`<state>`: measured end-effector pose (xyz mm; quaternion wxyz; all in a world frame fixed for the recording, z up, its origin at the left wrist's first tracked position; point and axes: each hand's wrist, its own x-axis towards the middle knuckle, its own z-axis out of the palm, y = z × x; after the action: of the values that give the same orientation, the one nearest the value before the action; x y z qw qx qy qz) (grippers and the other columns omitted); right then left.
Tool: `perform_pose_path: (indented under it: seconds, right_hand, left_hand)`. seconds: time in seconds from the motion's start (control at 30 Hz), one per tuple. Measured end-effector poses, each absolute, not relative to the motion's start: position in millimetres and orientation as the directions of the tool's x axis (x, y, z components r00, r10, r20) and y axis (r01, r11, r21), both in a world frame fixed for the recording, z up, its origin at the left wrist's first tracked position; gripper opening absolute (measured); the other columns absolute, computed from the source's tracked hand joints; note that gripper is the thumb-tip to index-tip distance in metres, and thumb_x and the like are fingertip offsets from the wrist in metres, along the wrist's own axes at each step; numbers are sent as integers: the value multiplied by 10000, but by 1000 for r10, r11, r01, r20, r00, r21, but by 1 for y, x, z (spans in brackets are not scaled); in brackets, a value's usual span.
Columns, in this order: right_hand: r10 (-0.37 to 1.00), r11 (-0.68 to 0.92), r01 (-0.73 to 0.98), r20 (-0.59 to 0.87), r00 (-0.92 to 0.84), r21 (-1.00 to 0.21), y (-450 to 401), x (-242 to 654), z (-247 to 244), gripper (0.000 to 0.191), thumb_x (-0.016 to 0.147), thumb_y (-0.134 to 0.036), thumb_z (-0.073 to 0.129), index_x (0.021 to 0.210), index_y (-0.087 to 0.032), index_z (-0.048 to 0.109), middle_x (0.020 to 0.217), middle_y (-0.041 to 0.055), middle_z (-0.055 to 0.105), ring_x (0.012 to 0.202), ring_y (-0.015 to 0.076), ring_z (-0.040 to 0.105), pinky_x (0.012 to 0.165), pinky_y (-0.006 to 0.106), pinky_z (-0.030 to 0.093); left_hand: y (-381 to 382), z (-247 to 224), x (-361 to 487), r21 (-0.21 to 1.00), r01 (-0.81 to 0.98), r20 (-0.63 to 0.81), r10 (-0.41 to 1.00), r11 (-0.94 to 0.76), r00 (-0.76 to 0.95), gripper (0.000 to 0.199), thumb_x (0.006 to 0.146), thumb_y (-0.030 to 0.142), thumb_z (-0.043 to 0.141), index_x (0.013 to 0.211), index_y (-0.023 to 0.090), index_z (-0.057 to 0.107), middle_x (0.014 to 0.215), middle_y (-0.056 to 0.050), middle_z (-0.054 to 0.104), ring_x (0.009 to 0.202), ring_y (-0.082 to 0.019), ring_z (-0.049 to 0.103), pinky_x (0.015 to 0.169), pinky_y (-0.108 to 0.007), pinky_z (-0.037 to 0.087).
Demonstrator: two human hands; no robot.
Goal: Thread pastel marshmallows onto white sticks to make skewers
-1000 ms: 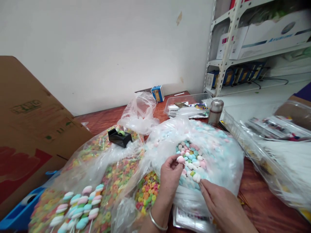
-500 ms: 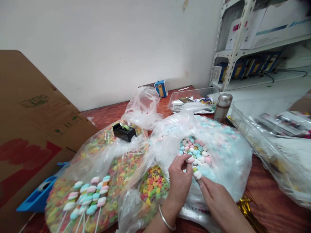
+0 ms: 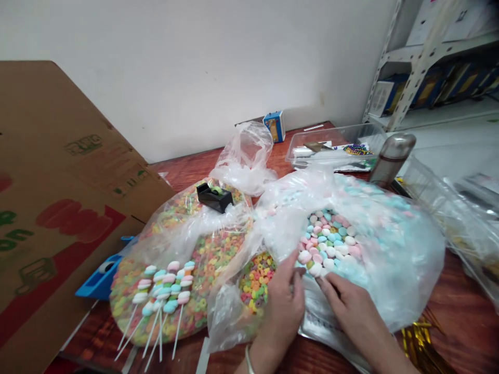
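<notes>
My right hand [image 3: 351, 301] pinches the lower end of a candy skewer, just below its white marshmallow [image 3: 315, 269]. Above that sit a green cereal ring [image 3: 310, 264] and a pink-and-white marshmallow [image 3: 304, 257]; the stick itself is hidden by my fingers. Beside the skewer, my left hand [image 3: 283, 298] has its index finger and thumb apart, with nothing visible between them. An opened plastic bag of pastel marshmallows [image 3: 393, 244] lies behind my hands. Left of my left hand, colourful cereal rings [image 3: 256, 280] show through the opening of another bag.
Several finished marshmallow skewers [image 3: 166, 288] lie on the cereal bag [image 3: 128, 311], with a black tape dispenser [image 3: 215, 197] behind them. A cardboard box [image 3: 70, 197] and a blue dispenser [image 3: 99, 278] stand left. A metal flask [image 3: 393, 156] and clear trays [image 3: 300, 148] are behind and right.
My left fingers have come off the pink-and-white marshmallow and moved down and left. My right hand still holds the skewer. The view has shifted, so the scene sits further right.
</notes>
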<state>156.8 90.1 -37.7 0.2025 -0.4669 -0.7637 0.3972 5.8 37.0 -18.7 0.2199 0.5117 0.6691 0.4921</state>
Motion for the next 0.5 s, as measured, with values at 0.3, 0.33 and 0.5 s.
perform_pose_path:
  seconds: [0.3,0.33,0.5]
  right_hand:
    - [811,342,643,-130,-570,-686,80,147,-34,387,989,-450,290,710,-246,464,704,3,608,680,199,579,649,300,361]
    - [812,357,654,-125,-570,-667,77,146,-35,381,991,-436,292,714,-246,473,703,4,612,679,200,589,646,301,362]
    - [795,449,645,-53,-604,-618,65,142,-37,359,997,-381,314,754,-254,546,735,1,645,659,181,630,601,283,375]
  left_hand:
    - [37,-34,-71,558,820,215,931,131,-295,254,840,57,480,854,203,687,923,-63,678,935,-226,591,870,-387,469]
    - [39,-34,-71,565,814,214,929,136,-303,228,838,70,493,814,200,678,893,-58,675,912,-225,592,857,-382,468]
    - [38,-24,-65,857,451,52,828,250,-558,72,814,235,615,829,186,665,810,-39,690,776,-201,632,742,-321,500]
